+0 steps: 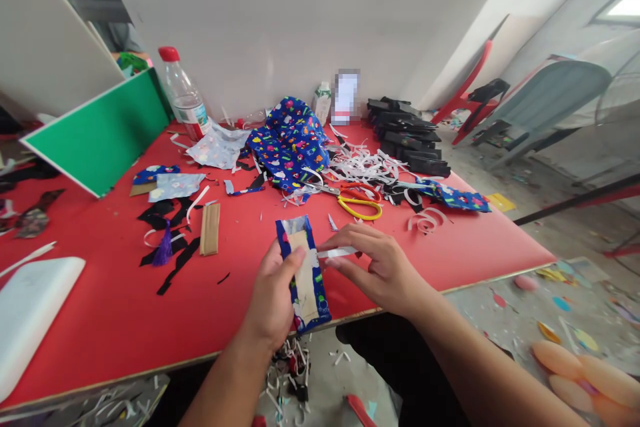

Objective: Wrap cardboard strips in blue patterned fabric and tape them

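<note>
My left hand (273,297) is closed around a small rectangular piece (306,277) of cardboard wrapped in blue patterned fabric, held just above the near edge of the red table (115,307). My right hand (377,267) pinches a thin white strip (336,253) that runs off the piece's right side. Yellow-and-red scissors (356,200) lie on the table just beyond my hands. Behind them sits a crumpled heap of the same blue fabric (290,140).
White paper shavings (365,165), black scraps (167,240) and a cardboard strip (210,229) litter the table. A water bottle (184,95) and green board (100,137) stand at the back left, black stacked pieces (407,137) at the back right. A white tray (30,310) lies at the near left.
</note>
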A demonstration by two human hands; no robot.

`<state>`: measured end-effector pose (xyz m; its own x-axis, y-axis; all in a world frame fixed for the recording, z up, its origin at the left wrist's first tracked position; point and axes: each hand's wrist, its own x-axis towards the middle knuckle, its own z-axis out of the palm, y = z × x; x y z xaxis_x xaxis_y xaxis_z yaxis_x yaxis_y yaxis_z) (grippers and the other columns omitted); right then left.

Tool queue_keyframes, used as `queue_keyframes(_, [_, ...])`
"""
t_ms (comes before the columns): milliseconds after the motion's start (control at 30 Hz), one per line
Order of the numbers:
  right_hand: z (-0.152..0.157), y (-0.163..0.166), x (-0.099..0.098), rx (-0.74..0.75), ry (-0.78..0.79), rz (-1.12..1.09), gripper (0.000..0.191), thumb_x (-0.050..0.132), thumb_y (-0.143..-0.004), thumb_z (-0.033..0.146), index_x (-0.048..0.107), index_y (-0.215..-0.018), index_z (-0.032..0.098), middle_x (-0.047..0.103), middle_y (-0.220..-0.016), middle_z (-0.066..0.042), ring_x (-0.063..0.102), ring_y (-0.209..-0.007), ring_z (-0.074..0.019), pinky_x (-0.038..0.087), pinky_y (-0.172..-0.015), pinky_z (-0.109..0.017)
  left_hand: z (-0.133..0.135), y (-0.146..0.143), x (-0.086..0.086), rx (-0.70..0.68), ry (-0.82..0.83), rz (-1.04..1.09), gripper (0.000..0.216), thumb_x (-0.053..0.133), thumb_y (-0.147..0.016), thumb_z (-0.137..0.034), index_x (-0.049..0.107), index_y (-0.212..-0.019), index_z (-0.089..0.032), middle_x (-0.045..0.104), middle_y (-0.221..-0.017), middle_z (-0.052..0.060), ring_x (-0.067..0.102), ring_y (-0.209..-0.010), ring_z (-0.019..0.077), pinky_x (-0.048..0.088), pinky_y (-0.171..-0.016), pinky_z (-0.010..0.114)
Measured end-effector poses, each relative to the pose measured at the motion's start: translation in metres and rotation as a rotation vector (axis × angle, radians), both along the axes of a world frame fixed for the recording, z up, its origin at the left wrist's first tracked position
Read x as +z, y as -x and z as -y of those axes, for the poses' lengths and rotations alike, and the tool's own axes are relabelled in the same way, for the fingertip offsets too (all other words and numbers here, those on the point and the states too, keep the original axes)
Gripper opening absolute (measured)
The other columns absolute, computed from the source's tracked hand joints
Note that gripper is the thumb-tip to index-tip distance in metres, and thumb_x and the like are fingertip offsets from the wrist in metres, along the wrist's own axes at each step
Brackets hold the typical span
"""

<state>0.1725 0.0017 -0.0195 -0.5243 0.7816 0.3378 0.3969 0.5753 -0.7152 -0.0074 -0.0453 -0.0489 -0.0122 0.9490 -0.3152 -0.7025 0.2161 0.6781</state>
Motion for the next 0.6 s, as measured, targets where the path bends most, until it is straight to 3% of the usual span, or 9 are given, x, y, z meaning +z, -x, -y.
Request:
queue_keyframes(133, [-0.006,-0.006,0.009,-0.08,0.098,0.036,0.048,0.076,-0.09,0.06,0.074,-0.126,0.029,0.078,-0.121,-0.01,0.071,-0.113,-0.032,0.055,-0.098,-0.051,0.0,0.002,0.002,0.059,0.049,0.004,0.037,0.086,-0.081,-0.039,0.077,-0.108,-0.015,0.083,-0.094,0.009,0.08,-0.091,0.0291,0.063,-0.086,0.038])
queue_keyframes(233, [-0.008,-0.004,0.012,-0.104,0.183,-0.05,0.036,0.068,-0.097,0.056,0.08,-0.115,0.027,0.078,-0.115,-0.01,0.072,-0.11,-0.0292,0.056,-0.096,-0.047,0.001,0.003,0.002,-0.023,0.03,0.003,0.035,0.088,-0.079,-0.038,0.079,-0.104,-0.014,0.082,-0.088,0.009,0.08,-0.085,0.0277,0.063,-0.081,0.036])
queue_keyframes(367, [-0.005,0.007,0.008,-0.114,0.356,-0.214,0.022,0.072,-0.094,0.042,0.082,-0.088,0.023,0.077,-0.092,-0.006,0.071,-0.085,-0.0203,0.056,-0.078,-0.036,0.002,0.003,0.001,-0.139,-0.034,0.012,0.032,0.088,-0.08,-0.038,0.081,-0.1,-0.013,0.08,-0.083,0.009,0.078,-0.079,0.0255,0.061,-0.073,0.033])
queue_keyframes(467, [-0.003,0.012,0.004,-0.18,0.399,-0.306,0.018,0.076,-0.089,0.038,0.081,-0.08,0.024,0.077,-0.09,-0.005,0.071,-0.081,-0.0187,0.055,-0.074,-0.035,0.002,0.002,-0.002,-0.123,-0.079,-0.014,0.034,0.083,-0.086,-0.046,0.082,-0.097,-0.013,0.079,-0.082,0.008,0.075,-0.073,0.0226,0.058,-0.066,0.03])
queue_keyframes(600, [-0.001,0.015,0.001,-0.258,0.34,-0.295,0.014,0.079,-0.085,0.037,0.083,-0.078,0.025,0.078,-0.093,-0.006,0.072,-0.083,-0.0197,0.056,-0.074,-0.036,0.001,0.004,-0.008,-0.037,-0.146,-0.213,0.032,0.076,-0.095,-0.047,0.084,-0.099,-0.016,0.081,-0.087,0.006,0.071,-0.07,0.0165,0.051,-0.057,0.023])
